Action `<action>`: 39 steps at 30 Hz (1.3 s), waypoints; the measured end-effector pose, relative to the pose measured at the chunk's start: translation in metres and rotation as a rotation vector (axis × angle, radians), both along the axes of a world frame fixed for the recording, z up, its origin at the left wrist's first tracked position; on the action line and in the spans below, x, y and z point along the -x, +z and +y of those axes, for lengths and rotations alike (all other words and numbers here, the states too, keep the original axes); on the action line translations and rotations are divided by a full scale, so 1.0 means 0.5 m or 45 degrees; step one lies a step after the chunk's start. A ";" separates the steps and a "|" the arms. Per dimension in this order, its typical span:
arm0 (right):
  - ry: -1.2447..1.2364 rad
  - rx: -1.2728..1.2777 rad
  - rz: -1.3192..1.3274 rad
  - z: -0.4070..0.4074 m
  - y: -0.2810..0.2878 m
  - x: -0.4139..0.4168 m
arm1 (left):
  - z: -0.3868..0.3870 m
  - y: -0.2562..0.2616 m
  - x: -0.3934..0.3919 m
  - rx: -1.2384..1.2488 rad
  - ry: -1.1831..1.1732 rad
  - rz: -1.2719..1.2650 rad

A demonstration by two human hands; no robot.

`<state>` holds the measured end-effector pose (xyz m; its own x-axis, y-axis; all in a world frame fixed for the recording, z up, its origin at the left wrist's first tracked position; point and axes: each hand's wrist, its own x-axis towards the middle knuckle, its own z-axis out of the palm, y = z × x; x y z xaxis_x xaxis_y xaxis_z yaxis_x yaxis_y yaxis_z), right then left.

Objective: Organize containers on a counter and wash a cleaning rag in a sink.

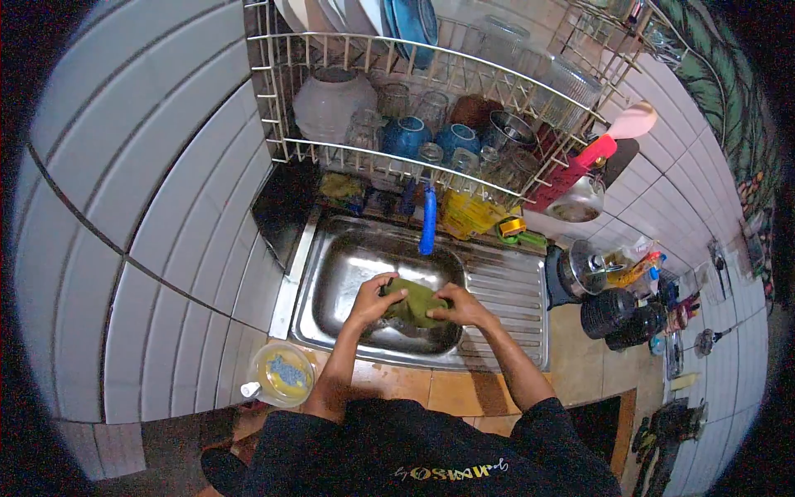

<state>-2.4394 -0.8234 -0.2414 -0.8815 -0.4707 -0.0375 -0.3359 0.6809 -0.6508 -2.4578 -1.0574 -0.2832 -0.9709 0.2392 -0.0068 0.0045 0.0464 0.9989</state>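
Observation:
Over a stainless steel sink basin point(338, 298) I hold a green cloth point(413, 301) stretched between both hands. My left hand point(376, 301) grips its left end, the thumb lying across the top. At the right end, my right hand point(463, 304) pinches the fabric between thumb and fingers. Whatever the fingers do underneath is hidden by the cloth. The blue spout of a tap point(428, 223) points down just behind the cloth.
Above the sink, a wire dish rack point(372, 158) holds plates, blue cups and glasses. The ribbed drainboard point(506, 298) extends right, towards a lidded pot point(581, 270) and dark containers point(608, 312). A plastic tub point(282, 376) stands at the counter's front left. White tiled walls point(180, 248) close in the left side.

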 end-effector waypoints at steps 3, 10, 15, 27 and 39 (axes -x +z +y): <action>-0.028 -0.051 -0.040 0.005 -0.021 0.003 | 0.006 0.034 0.002 0.151 0.099 0.190; -0.062 0.226 0.077 -0.028 0.057 0.001 | 0.003 0.050 0.021 0.587 0.145 -0.013; -0.172 0.536 -0.333 -0.064 0.087 0.019 | 0.035 -0.028 0.052 0.196 -0.064 0.030; -0.661 0.684 0.251 -0.065 -0.018 0.104 | 0.093 -0.068 -0.073 -1.592 -0.773 -0.810; 0.024 -0.246 0.689 -0.122 0.043 -0.060 | 0.118 -0.032 -0.025 -1.575 -0.129 -1.034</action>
